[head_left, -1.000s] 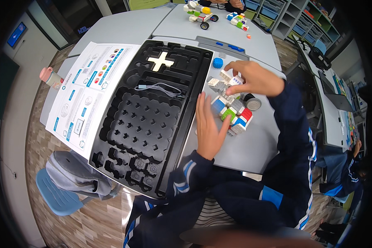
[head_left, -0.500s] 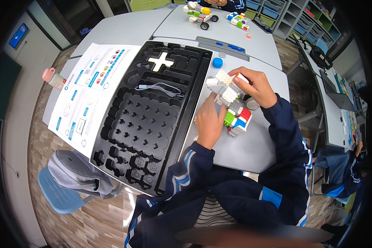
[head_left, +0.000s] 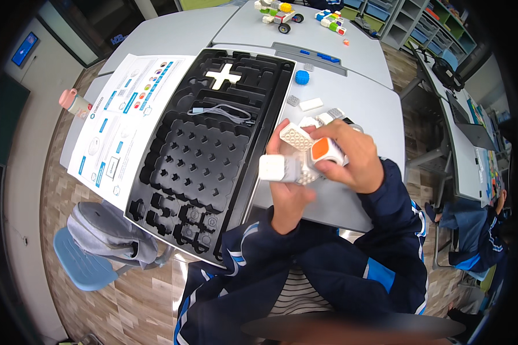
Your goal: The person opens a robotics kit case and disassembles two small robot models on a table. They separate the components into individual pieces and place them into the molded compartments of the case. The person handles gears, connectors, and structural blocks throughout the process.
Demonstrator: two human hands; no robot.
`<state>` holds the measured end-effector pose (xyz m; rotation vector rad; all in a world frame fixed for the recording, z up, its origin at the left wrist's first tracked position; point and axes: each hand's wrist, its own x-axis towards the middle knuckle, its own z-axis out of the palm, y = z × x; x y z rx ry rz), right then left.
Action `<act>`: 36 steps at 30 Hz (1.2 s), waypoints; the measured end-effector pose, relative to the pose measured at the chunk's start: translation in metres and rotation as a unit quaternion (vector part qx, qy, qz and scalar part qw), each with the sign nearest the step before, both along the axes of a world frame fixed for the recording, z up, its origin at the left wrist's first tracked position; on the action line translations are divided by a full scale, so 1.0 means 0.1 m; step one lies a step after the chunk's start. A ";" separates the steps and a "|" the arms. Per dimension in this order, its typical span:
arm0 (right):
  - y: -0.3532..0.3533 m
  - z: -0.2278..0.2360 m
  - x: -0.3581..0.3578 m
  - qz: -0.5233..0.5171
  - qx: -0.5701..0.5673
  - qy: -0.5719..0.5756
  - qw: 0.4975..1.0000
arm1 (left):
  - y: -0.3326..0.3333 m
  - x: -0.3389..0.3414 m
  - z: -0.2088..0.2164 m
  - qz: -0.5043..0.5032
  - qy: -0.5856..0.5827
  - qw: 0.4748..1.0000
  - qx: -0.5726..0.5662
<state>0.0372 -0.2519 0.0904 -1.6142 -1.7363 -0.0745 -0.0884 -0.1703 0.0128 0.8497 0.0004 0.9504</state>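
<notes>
In front of me my left hand (head_left: 289,201) curls round a white building-block assembly. One end of it is a white cube block (head_left: 270,168), and a white studded plate (head_left: 296,137) sits at its far side. My right hand (head_left: 357,156) grips a white cube with an orange face (head_left: 323,150) at the assembly's right side. Whether that cube is joined on or only touching, I cannot tell. Just beyond my fingers lie white and grey blocks (head_left: 332,115), partly hidden by my right hand. Farther off are a flat white block (head_left: 311,104) and a small grey studded block (head_left: 293,100).
A black moulded tray (head_left: 204,172) fills the table left of my hands, holding a white cross-shaped piece (head_left: 223,76) and a grey cable (head_left: 221,111). Printed sheets (head_left: 118,123) lie beside it. A blue round block (head_left: 301,77) and a wheeled block model (head_left: 282,18) stand farther back.
Both hands have come nearer to me, with the white assembly raised and turned. White blocks beyond them now show, while the red, green and blue blocks have gone out of sight.
</notes>
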 end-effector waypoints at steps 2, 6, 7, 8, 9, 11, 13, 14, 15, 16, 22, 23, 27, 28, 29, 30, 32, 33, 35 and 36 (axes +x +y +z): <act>0.05 -0.10 -0.14 0.010 0.022 -0.015 1.000 | 0.01 -0.13 0.04 0.000 0.074 0.997 -0.024; 0.09 -0.32 -0.34 0.057 0.020 0.050 0.997 | 0.01 -0.52 0.03 -0.048 0.149 0.987 -0.036; 0.09 -0.37 -0.39 0.070 0.018 0.067 0.995 | 0.00 -0.60 0.02 -0.050 0.172 0.983 -0.043; 0.09 -0.40 -0.41 0.066 0.003 0.080 0.995 | -0.02 -0.64 0.00 -0.044 0.182 0.980 -0.062; 0.11 -0.45 -0.41 0.047 -0.012 0.109 0.993 | 0.02 -0.65 -0.04 -0.061 0.150 0.983 -0.086; 0.18 -0.52 -0.42 0.011 -0.047 0.163 0.985 | 0.09 -0.55 -0.14 -0.054 0.160 0.981 -0.098; 0.24 -0.57 -0.42 -0.010 -0.094 0.188 0.978 | 0.20 -0.43 -0.27 -0.063 0.147 0.980 -0.122; 0.25 -0.57 -0.43 -0.016 -0.114 0.180 0.977 | 0.24 -0.41 -0.34 -0.070 0.140 0.980 -0.124; 0.26 -0.56 -0.42 -0.025 -0.129 0.175 0.976 | 0.25 -0.40 -0.40 -0.083 0.161 0.974 -0.135; 0.25 -0.53 -0.43 -0.016 -0.115 0.143 0.983 | 0.25 -0.40 -0.44 -0.083 0.141 0.982 -0.099; 0.06 -0.23 -0.47 -0.049 -0.118 0.096 0.987 | 0.09 -0.51 -0.33 -0.108 0.113 0.984 -0.086; 0.05 -0.21 -0.51 -0.038 -0.096 0.065 0.993 | 0.04 -0.53 -0.26 -0.096 0.116 0.985 -0.078; 0.02 -0.21 -0.71 0.048 -0.018 -0.002 0.999 | -0.05 -0.87 -0.01 -0.104 0.158 0.975 -0.113; 0.00 -0.20 -0.75 0.066 -0.019 -0.024 0.997 | -0.07 -0.97 0.03 -0.112 0.172 0.975 -0.089; 0.00 -0.20 -0.77 0.089 0.015 -0.037 0.995 | -0.10 -1.11 0.06 -0.120 0.204 0.970 -0.059; 0.02 -0.22 -0.79 0.147 0.031 -0.003 0.989 | -0.17 -1.15 0.09 -0.082 0.162 0.982 -0.055; 0.06 -0.27 -0.84 0.182 0.042 0.022 0.982 | -0.21 -1.23 0.11 -0.027 0.114 0.992 -0.036; 0.09 -0.30 -0.87 0.200 0.056 0.041 0.977 | -0.21 -1.27 0.11 -0.011 0.108 0.994 -0.024; 0.20 -0.37 -0.92 0.232 0.076 0.073 0.967 | -0.19 -1.34 0.10 0.020 0.101 0.995 -0.008; 0.25 -0.40 -0.95 0.250 0.083 0.090 0.961 | -0.18 -1.37 0.10 0.035 0.101 0.994 -0.005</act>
